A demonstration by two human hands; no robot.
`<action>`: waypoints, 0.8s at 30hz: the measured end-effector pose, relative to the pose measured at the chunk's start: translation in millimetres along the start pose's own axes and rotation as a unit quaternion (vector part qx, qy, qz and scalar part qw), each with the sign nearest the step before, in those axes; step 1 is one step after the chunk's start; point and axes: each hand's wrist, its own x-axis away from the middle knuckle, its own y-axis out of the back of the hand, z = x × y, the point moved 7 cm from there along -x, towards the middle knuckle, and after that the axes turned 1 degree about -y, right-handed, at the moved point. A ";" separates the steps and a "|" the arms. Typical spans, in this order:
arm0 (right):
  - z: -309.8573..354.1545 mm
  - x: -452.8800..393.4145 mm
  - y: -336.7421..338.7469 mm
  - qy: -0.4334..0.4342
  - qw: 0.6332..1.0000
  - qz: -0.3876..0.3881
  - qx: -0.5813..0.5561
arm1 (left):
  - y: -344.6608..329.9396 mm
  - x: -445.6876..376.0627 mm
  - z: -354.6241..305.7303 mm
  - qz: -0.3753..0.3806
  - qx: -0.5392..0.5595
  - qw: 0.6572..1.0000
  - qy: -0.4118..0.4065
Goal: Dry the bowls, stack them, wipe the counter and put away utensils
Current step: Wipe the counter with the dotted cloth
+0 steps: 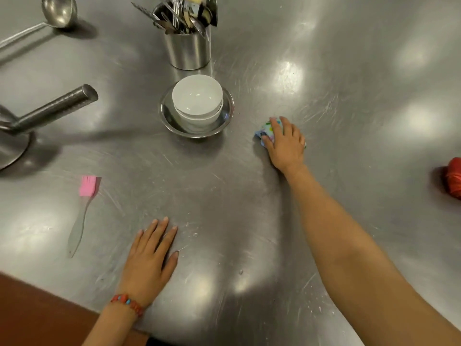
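Note:
White bowls sit stacked inside a steel bowl near the middle of the steel counter. To their right, my right hand presses a bunched blue patterned cloth flat onto the counter with straight fingers. My left hand rests palm down on the counter near the front edge, fingers straight, holding nothing. A steel canister full of utensils stands behind the bowls. A pink silicone brush with a clear handle lies to the left of my left hand.
A steel ladle lies at the back left. A large steel pan with a thick handle sits at the left edge. Something red lies at the right edge. Small water drops dot the counter near the front.

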 end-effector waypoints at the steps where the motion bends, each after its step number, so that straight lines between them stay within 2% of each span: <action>1: -0.3 -10.6 -0.3 -0.003 1.000 0.006 -0.004 | -0.6 0.2 0.0 0.004 -0.002 1.000 0.002; 6: 11.5 -12.9 0.2 0.023 0.999 0.005 0.026 | 2.8 0.4 -1.3 0.001 -0.018 1.000 0.003; 12: 73.8 76.6 -13.0 0.104 0.994 0.039 0.003 | 7.3 -0.2 -2.8 -0.010 -0.026 1.000 0.003; 16: 127.2 157.3 -18.8 0.192 0.981 0.029 -0.011 | 12.6 4.0 -0.8 -0.033 -0.014 0.999 0.013; 19: 138.8 174.9 -20.2 0.244 0.969 0.042 -0.009 | 17.4 13.5 10.0 -0.051 -0.001 0.998 0.041; 21: 138.3 156.0 -19.7 0.243 0.969 0.047 -0.007 | 20.2 21.7 21.8 -0.058 0.002 0.997 0.056; 24: 145.6 125.3 -27.3 0.143 0.986 0.082 -0.013 | 19.9 35.6 40.9 -0.062 0.006 0.995 0.074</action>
